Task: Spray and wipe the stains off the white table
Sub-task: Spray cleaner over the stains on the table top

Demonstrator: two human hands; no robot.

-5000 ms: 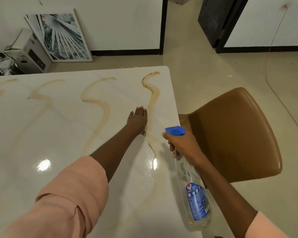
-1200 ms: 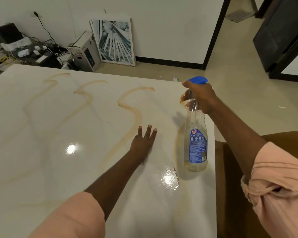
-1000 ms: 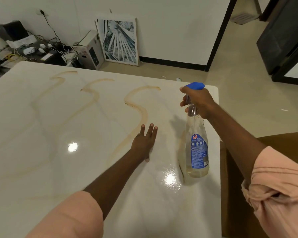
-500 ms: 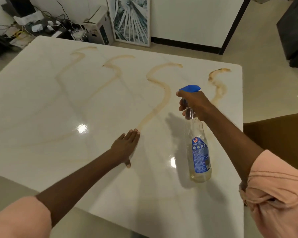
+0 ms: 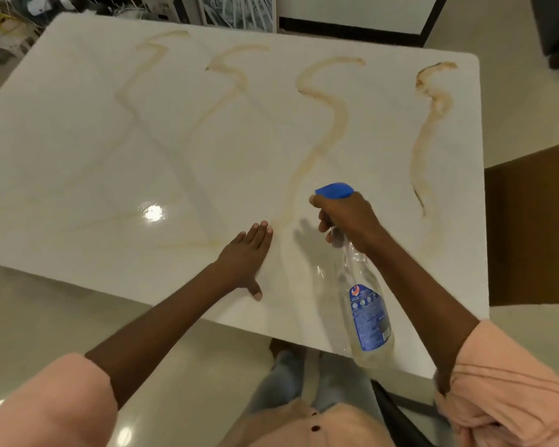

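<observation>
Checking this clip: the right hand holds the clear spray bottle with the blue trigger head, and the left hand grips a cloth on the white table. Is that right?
Not quite. The head view shows the left hand holding no cloth: it rests flat, fingers straight, on the white table. The rest stands: the right hand grips the clear spray bottle with the blue trigger head.

We see the white glossy table (image 5: 78, 150) carrying four wavy brown stains (image 5: 331, 121) running far edge to near. Clear spray bottle (image 5: 367, 314), blue trigger head, blue label, hangs tilted above the near right corner, little liquid left.
</observation>
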